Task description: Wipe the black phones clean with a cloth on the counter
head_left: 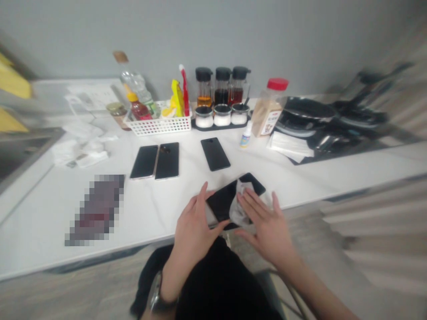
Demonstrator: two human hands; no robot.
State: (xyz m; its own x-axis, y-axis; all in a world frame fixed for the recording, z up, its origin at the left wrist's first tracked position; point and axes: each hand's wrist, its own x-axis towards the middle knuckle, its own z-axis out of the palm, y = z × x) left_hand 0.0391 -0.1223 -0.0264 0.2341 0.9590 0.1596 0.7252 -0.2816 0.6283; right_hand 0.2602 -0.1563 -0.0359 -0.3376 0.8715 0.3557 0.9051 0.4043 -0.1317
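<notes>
At the edge of the counter (150, 213), my left hand (193, 226) is grasping a phone (222, 201) | my right hand (274, 231) is pressing a cloth (237, 210) onto it, fingers flat | risk: left grip loosening under hard pressing, phone slipping off

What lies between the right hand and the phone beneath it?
A crumpled tissue, under the right hand and over the black phone, in the head view.

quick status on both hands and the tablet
Left hand steadying black tablet; right hand pressing crumpled wipe on its face. Black phone just beyond, not touching.
</notes>
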